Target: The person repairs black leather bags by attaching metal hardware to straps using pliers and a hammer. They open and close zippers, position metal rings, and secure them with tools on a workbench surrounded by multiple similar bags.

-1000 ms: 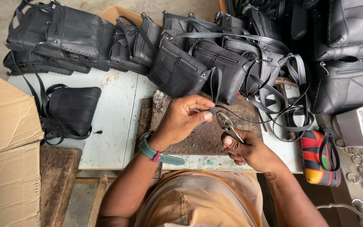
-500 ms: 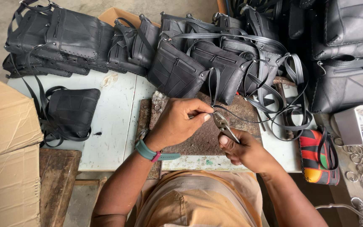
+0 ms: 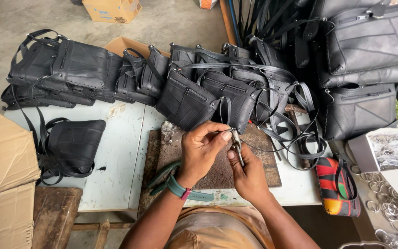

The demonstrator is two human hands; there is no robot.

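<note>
L hand [image 3: 202, 150] pinched shut, thumb + fingertips on a small metal part at the pliers [image 3: 237, 145] tip; too small to tell what it is. R hand [image 3: 248, 174] closed around pliers handles, tool pointing up-left. Both hands touching, over the brown work board [image 3: 217, 177], near its middle. Thin black strap [image 3: 272, 150] runs from pliers tip toward the bag pile [image 3: 217, 99].

Edges/room: board's back edge right up against bags; bare white table [image 3: 116, 157] to L of board, up to lone black bag [image 3: 72, 145]. R side crowded w/ strap loops, striped pouch [image 3: 335, 184], box of metal rings [image 3: 388, 154]. Cardboard box [image 3: 3, 175] at far L edge.

Vs 0.5 s ago: hands at same spot on board, L thumb now further over pliers tip, pliers more upright. Bags, pouch unchanged.
</note>
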